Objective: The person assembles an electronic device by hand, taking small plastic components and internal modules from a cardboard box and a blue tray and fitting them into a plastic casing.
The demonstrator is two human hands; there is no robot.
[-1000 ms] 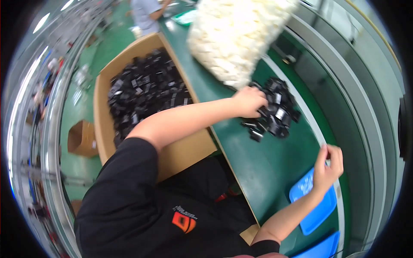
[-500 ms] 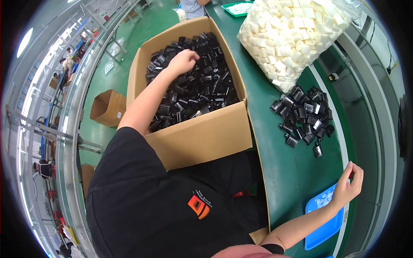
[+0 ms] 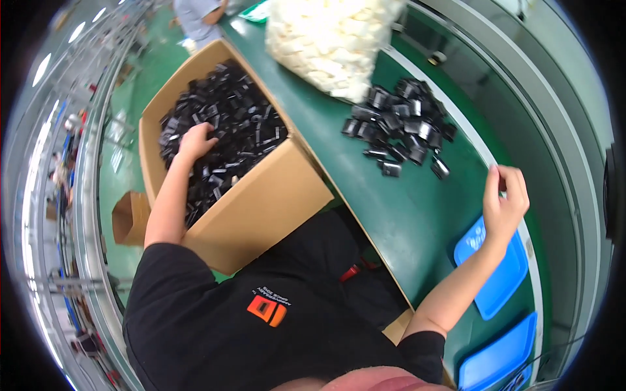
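Observation:
My left hand (image 3: 195, 142) is in the cardboard box (image 3: 261, 199), low over a heap of small glossy black plastic parts (image 3: 228, 104). Its thumb and forefinger stand apart; the other fingers are partly hidden, and I make out nothing held. My right hand (image 3: 507, 205) is raised over the right edge of the green table, above a blue tray (image 3: 502, 280) with small clear pieces (image 3: 477, 240) in it. Its fingers are bent and the fingertips meet the thumb; anything between them is too small to name. A loose pile of the same black parts (image 3: 404, 124) lies on the table.
A big clear bag of cream-coloured pieces (image 3: 332, 45) stands behind the pile. Another blue tray (image 3: 499, 355) is at the lower right. A green tray (image 3: 256, 11) and a person in grey (image 3: 199, 19) are at the far end. A smaller carton (image 3: 130, 218) stands on the floor.
The view has turned, so the box and table appear further left. My left hand has shifted nearer within the box, and its thumb now stands out. My right hand remains raised by the blue tray.

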